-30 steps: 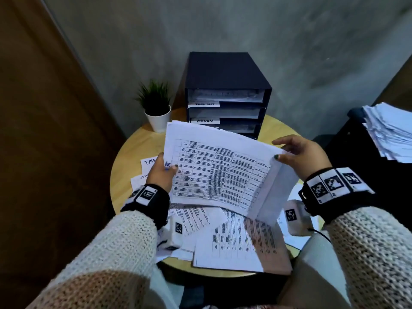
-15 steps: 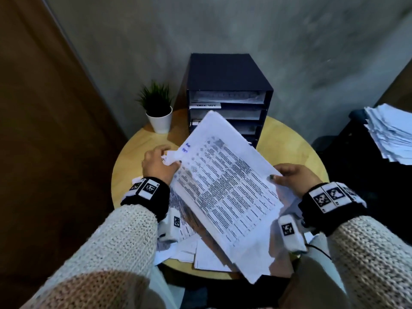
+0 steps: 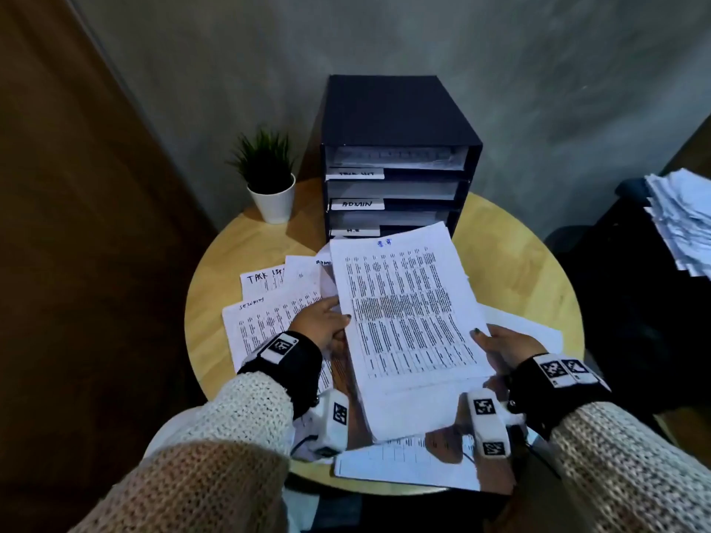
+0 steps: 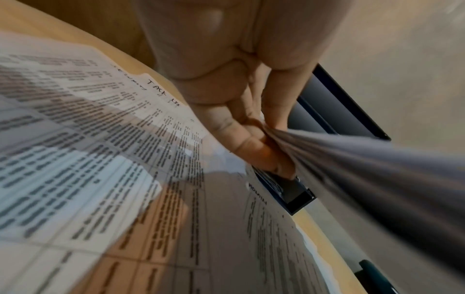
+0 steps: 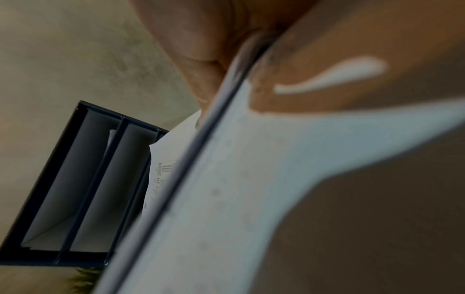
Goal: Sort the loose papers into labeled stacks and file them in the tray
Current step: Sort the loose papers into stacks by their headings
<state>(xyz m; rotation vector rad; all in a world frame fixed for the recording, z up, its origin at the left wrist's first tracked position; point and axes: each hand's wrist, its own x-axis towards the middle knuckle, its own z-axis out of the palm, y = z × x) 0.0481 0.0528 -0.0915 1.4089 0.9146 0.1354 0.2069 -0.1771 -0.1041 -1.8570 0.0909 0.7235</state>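
Both hands pinch a sheaf (image 3: 404, 321): left hand (image 3: 321, 327) at its left edge, right hand (image 3: 504, 346) at its right, now squared toward the tray (image 3: 400, 121) rather than slanted, probably ready for filing. Left wrist: fingers (image 4: 251, 145) clamp the sheaf's edge above sorted sheets (image 4: 100, 159). Right wrist: the sheaf's edge runs under the thumb.

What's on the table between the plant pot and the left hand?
In the head view, bare wood, then sorted sheets, lie between the pot and the left hand.
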